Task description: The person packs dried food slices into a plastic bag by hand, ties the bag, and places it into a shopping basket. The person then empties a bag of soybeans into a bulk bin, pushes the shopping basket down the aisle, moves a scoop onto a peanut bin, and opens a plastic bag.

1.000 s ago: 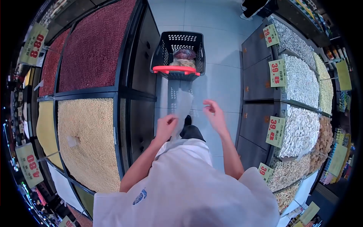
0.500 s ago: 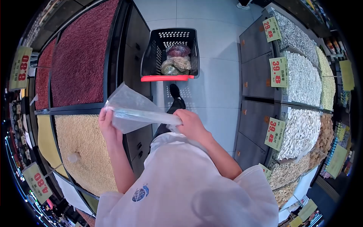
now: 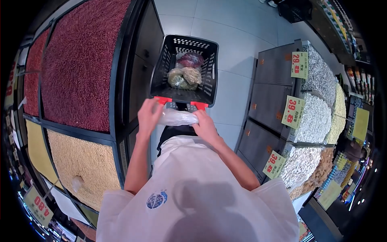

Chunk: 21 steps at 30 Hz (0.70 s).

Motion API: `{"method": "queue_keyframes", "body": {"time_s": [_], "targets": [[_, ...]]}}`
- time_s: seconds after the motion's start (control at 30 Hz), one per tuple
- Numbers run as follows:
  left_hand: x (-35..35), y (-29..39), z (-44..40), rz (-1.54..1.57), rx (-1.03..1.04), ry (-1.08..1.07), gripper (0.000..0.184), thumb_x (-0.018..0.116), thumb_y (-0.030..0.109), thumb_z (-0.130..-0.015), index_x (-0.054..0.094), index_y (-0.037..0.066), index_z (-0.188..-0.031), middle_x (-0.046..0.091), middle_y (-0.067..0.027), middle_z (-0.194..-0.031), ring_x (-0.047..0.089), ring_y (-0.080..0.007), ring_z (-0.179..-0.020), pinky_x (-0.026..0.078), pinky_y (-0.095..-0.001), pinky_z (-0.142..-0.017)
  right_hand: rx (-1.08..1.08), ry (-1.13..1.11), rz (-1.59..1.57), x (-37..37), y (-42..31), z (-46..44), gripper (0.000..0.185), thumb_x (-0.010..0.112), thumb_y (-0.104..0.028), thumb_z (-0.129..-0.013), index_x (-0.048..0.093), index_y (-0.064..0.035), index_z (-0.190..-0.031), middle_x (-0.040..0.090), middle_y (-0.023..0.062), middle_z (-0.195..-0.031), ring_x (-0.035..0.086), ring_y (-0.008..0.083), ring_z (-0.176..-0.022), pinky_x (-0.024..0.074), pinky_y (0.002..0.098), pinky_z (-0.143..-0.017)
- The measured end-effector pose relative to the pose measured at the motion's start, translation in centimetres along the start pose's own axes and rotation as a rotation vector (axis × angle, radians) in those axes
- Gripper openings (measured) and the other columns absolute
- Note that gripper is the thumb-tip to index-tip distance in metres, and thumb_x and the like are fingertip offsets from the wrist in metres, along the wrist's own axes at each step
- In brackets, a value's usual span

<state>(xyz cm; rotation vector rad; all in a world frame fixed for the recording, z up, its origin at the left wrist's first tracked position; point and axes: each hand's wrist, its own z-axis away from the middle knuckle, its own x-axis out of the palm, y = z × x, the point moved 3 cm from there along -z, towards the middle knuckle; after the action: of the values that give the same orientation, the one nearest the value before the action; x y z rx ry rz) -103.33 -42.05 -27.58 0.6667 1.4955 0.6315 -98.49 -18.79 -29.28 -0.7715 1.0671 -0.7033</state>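
A clear plastic bag (image 3: 179, 117), gathered into a narrow roll, stretches between my two hands in front of my waist. At its left end, my left hand (image 3: 149, 114) has its fingers curled and pinches the plastic. My right hand (image 3: 204, 126) is closed round the other end. Just beyond them stands a black shopping basket (image 3: 156, 72) with a red handle (image 3: 199, 105). Inside it lie a bag of dark red contents (image 3: 191, 60), a bag of pale beige pieces (image 3: 192, 75) and a bag of greenish contents (image 3: 177, 81).
To my left are bins of dark red beans (image 3: 80, 68) and pale beige grains (image 3: 82, 157), the latter with a small translucent scoop-like object (image 3: 78, 183). On the right, dark cabinets (image 3: 270, 101) carry white dried goods (image 3: 312, 119) and price signs (image 3: 293, 111).
The bag has gone from spread wide to bunched into a roll. My left hand has moved right, towards my right hand. The basket appears slightly lower and further right in view.
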Motion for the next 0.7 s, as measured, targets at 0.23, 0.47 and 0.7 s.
{"method": "queue_keyframes", "body": {"time_s": [0.23, 0.47, 0.7], "targets": [[3.9, -0.8, 0.1, -0.302, 0.470, -0.185, 0.041, 0.074, 0.044, -0.066, 0.067, 0.009, -0.086, 0.055, -0.0049, -0.078, 0.053, -0.0237, -0.076, 0.043, -0.0365, -0.060, -0.140, -0.302, 0.544, 3.2, 3.0, -3.6, 0.029, 0.064, -0.012, -0.070, 0.056, -0.0065, -0.098, 0.065, 0.0113, -0.078, 0.066, 0.0302, -0.074, 0.0510, 0.0425, -0.066], [6.3, -0.7, -3.7, -0.264, 0.463, -0.105, 0.029, 0.071, 0.035, -0.064, 0.057, 0.010, -0.060, 0.050, -0.0039, -0.061, 0.052, -0.0232, -0.061, 0.042, -0.0356, -0.059, -0.241, -0.223, 0.395, 0.2, 3.4, -7.3, 0.014, 0.062, -0.016, -0.073, 0.059, -0.0085, -0.084, 0.065, 0.0108, -0.069, 0.065, 0.0315, -0.062, 0.0504, 0.0436, -0.056], [8.1, 1.3, -12.2, -0.343, 0.397, -0.124, 0.028, 0.068, 0.033, -0.071, 0.059, 0.009, -0.061, 0.056, -0.0071, -0.064, 0.058, -0.0247, -0.064, 0.045, -0.0369, -0.062, -0.308, -0.242, 0.388, -4.9, 4.1, -15.8, 0.014, 0.062, -0.019, -0.074, 0.062, -0.0083, -0.082, 0.067, 0.0140, -0.072, 0.066, 0.0330, -0.064, 0.0524, 0.0454, -0.059]]}}
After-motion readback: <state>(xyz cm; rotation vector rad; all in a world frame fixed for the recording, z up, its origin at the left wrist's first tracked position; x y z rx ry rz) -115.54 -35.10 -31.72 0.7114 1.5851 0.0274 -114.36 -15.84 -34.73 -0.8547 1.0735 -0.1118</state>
